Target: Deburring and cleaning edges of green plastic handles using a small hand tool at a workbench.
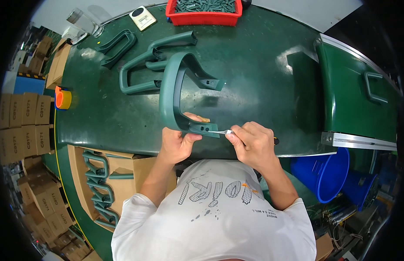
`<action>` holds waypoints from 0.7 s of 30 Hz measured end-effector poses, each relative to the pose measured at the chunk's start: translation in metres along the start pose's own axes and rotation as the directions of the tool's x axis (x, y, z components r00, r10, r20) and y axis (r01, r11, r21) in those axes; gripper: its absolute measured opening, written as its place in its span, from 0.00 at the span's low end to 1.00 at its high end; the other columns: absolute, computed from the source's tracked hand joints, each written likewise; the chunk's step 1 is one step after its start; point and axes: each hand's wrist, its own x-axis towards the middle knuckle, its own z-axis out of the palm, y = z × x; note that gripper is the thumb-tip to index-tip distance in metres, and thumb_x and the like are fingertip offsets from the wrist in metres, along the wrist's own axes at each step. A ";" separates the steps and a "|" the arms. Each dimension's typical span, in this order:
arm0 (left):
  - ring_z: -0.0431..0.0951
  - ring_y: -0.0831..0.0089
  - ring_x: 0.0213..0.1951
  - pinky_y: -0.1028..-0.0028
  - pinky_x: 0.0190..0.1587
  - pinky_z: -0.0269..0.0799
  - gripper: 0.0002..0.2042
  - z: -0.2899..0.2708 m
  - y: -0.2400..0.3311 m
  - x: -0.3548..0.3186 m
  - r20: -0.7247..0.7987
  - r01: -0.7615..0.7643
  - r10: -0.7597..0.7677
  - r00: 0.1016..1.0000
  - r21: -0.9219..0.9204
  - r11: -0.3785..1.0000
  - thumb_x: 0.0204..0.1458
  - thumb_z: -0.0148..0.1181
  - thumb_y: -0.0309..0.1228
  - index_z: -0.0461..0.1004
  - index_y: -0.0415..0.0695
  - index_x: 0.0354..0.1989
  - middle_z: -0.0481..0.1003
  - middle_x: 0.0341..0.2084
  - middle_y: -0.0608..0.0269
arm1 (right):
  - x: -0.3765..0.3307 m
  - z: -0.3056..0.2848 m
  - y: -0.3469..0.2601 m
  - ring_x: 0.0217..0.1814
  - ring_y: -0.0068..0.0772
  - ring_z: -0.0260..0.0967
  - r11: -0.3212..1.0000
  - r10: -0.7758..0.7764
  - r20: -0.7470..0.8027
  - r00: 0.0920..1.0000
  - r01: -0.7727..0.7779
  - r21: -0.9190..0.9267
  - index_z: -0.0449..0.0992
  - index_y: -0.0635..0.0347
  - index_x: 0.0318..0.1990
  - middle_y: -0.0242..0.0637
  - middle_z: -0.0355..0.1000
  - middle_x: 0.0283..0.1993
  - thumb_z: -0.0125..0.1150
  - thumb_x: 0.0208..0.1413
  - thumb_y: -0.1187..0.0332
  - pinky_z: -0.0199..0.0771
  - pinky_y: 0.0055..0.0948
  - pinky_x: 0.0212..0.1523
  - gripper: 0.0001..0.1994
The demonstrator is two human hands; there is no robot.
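My left hand [178, 141] grips the near end of a green U-shaped plastic handle [171, 93] that arches up over the green table [254, 82]. My right hand [252, 141] holds a small knife [221, 131], whose thin blade touches the handle's end piece by its holes. The knife's dark grip sticks out past my right palm. Both hands sit close together at the table's near edge.
Two more green handles [143, 65] [117, 45] lie farther back. A red bin of dark parts [204, 11] stands at the far edge. At my left, a cardboard box [123, 178] holds several green handles. Blue buckets [330, 174] stand at my right; a green conveyor [358, 95] carries another handle.
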 end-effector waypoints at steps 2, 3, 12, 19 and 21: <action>0.76 0.62 0.39 0.67 0.42 0.71 0.17 0.002 0.000 -0.002 0.009 0.029 -0.029 1.000 -0.019 0.999 0.51 0.63 0.37 0.71 0.35 0.40 0.74 0.33 0.54 | 0.000 -0.001 0.000 0.19 0.32 0.64 1.000 0.010 0.000 1.000 -0.010 -0.017 0.78 0.60 0.28 0.32 0.63 0.17 0.64 0.48 0.65 0.62 0.31 0.18 0.08; 0.76 0.62 0.39 0.67 0.42 0.72 0.17 0.003 0.001 -0.002 0.014 0.031 -0.030 0.999 -0.025 0.999 0.51 0.63 0.37 0.71 0.35 0.40 0.74 0.33 0.54 | 0.002 -0.003 -0.001 0.19 0.32 0.64 1.000 0.016 0.009 1.000 -0.015 -0.025 0.78 0.60 0.28 0.32 0.63 0.17 0.64 0.48 0.65 0.62 0.31 0.18 0.08; 0.77 0.61 0.39 0.65 0.42 0.74 0.19 0.003 -0.004 0.001 -0.055 0.064 -0.090 0.994 -0.359 0.931 0.40 0.72 0.31 0.72 0.37 0.39 0.75 0.34 0.52 | -0.006 -0.009 0.007 0.17 0.26 0.59 0.905 0.181 0.103 0.978 -0.206 0.373 0.78 0.65 0.29 0.34 0.63 0.16 0.63 0.52 0.64 0.58 0.26 0.19 0.11; 0.78 0.64 0.39 0.70 0.41 0.75 0.19 -0.003 -0.014 -0.005 -0.085 0.027 -0.060 0.995 -0.349 0.937 0.38 0.72 0.27 0.73 0.37 0.38 0.76 0.36 0.53 | -0.014 -0.004 0.002 0.17 0.27 0.60 0.826 0.187 0.101 0.977 -0.212 0.522 0.78 0.64 0.27 0.35 0.65 0.16 0.64 0.51 0.66 0.59 0.27 0.18 0.09; 0.78 0.65 0.39 0.70 0.41 0.75 0.19 -0.003 -0.014 -0.005 -0.096 0.016 -0.052 0.994 -0.342 0.940 0.38 0.72 0.28 0.73 0.36 0.38 0.75 0.35 0.53 | -0.013 -0.005 0.001 0.17 0.28 0.60 0.834 0.166 0.128 0.978 -0.209 0.511 0.78 0.64 0.27 0.34 0.65 0.16 0.64 0.51 0.66 0.59 0.27 0.18 0.09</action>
